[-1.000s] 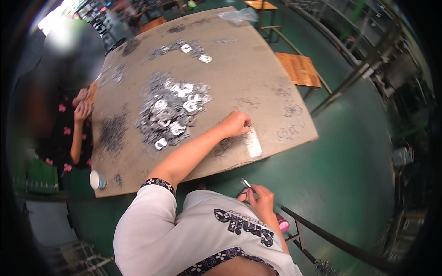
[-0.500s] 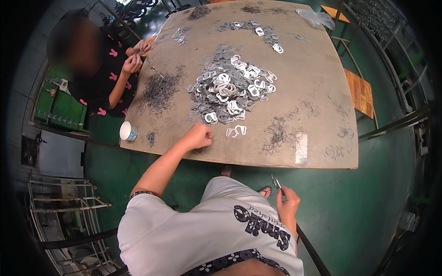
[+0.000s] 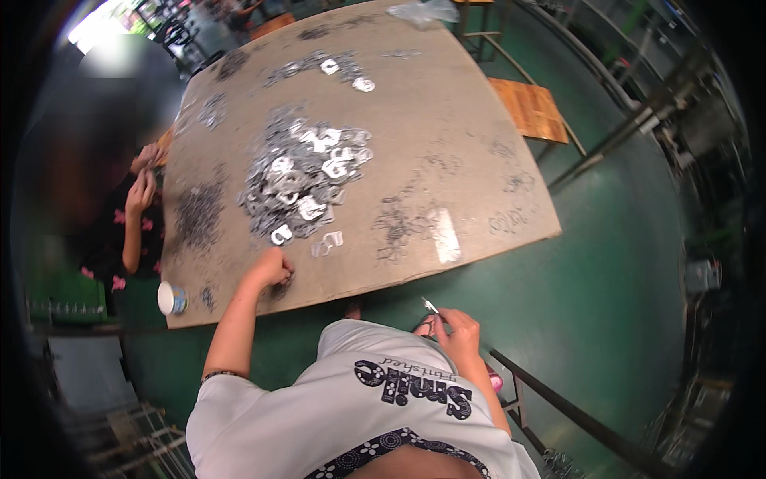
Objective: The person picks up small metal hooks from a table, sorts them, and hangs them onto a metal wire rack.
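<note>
My left hand is closed, fingertips down, over the near edge of the brown table. A small clump of thin dark wire pieces lies just under it. Whether something is pinched in these fingers is too small to make out. Off the table's front edge, my right hand grips a small silver metal piece with a thin tip. Beyond my left hand rises a big heap of grey, flat, looped metal pieces. A few loose looped pieces lie beside the heap's near side.
A co-worker's hands are held together at the left edge. Thin dark wires lie in piles at left and right. A paper cup stands at the near left corner. A wooden stool is beyond the right edge.
The whole view has turned, so the table sits further left and tilted. My left hand stays low by the same wire clump; my right hand still holds the metal piece off the table.
</note>
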`<action>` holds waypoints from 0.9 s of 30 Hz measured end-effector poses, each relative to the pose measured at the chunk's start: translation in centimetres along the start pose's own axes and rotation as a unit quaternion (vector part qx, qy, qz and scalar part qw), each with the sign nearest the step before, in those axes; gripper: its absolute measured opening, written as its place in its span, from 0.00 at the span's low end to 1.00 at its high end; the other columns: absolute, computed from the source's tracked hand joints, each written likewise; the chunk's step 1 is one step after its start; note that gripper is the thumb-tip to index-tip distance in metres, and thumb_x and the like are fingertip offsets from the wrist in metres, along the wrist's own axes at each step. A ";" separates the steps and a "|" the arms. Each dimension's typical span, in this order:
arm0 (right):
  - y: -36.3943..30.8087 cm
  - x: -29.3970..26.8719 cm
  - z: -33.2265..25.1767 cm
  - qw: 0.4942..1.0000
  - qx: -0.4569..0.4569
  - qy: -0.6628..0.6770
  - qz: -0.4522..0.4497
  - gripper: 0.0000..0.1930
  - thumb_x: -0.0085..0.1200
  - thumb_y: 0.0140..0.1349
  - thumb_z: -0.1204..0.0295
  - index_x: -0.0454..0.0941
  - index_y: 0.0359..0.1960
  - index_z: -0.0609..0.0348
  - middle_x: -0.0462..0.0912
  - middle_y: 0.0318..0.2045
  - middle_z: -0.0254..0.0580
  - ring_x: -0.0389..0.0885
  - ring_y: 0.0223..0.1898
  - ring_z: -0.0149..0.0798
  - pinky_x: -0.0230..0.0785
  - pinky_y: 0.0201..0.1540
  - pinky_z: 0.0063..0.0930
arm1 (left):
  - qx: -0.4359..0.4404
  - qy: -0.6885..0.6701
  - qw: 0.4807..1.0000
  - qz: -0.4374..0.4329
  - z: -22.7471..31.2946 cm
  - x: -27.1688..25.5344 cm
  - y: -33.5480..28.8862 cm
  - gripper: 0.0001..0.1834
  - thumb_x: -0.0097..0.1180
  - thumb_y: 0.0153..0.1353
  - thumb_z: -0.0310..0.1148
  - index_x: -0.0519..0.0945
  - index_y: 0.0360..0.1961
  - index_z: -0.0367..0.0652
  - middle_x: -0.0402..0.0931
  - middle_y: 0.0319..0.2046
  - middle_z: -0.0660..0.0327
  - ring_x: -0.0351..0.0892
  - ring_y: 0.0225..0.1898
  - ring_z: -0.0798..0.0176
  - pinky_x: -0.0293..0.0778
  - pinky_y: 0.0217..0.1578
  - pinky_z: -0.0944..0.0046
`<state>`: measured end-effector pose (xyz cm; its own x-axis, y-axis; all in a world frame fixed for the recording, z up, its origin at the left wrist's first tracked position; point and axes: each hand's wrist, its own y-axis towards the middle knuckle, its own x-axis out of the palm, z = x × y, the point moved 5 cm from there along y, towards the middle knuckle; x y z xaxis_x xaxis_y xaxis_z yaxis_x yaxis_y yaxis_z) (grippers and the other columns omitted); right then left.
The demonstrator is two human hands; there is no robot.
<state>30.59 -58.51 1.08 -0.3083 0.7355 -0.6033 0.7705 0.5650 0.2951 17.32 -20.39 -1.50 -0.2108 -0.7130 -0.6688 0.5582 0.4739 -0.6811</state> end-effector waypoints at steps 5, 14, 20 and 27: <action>-0.5 -1.4 0.4 0.999 0.016 -0.007 0.030 0.04 0.57 0.47 0.78 0.78 0.27 0.59 0.76 0.18 0.41 0.75 0.19 0.40 0.67 0.22 0.31 | 0.276 0.124 0.939 0.164 12.6 -0.5 0.8 0.07 0.56 0.46 0.27 0.82 0.27 0.37 0.79 0.27 0.50 0.79 0.31 0.49 0.74 0.35 0.57; -1.2 -3.3 0.6 0.997 0.020 -0.024 0.076 0.05 0.57 0.49 0.77 0.78 0.29 0.58 0.76 0.19 0.40 0.75 0.20 0.42 0.69 0.23 0.33 | 0.548 0.105 0.808 0.188 38.3 10.9 5.3 0.05 0.53 0.50 0.27 0.81 0.25 0.39 0.76 0.28 0.53 0.77 0.34 0.49 0.74 0.36 0.55; -1.9 -3.8 0.4 0.995 0.046 -0.037 0.076 0.05 0.57 0.49 0.77 0.78 0.30 0.57 0.77 0.21 0.40 0.76 0.22 0.42 0.70 0.25 0.33 | 0.587 0.258 0.736 0.217 43.2 15.0 7.1 0.06 0.51 0.45 0.26 0.81 0.20 0.38 0.78 0.26 0.50 0.80 0.31 0.50 0.77 0.31 0.56; -2.0 -4.0 0.1 0.996 0.046 -0.031 0.064 0.05 0.57 0.49 0.77 0.78 0.30 0.58 0.78 0.22 0.40 0.77 0.23 0.42 0.71 0.26 0.33 | 0.587 0.273 0.732 0.213 43.8 14.7 6.0 0.06 0.51 0.44 0.26 0.81 0.19 0.41 0.79 0.23 0.51 0.81 0.29 0.52 0.77 0.32 0.57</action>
<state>30.39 -62.63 2.85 -0.1723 0.7731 -0.6104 0.8495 0.4303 0.3053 52.71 -50.70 -2.35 0.0734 -0.1650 -0.9835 0.9036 -0.4062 0.1356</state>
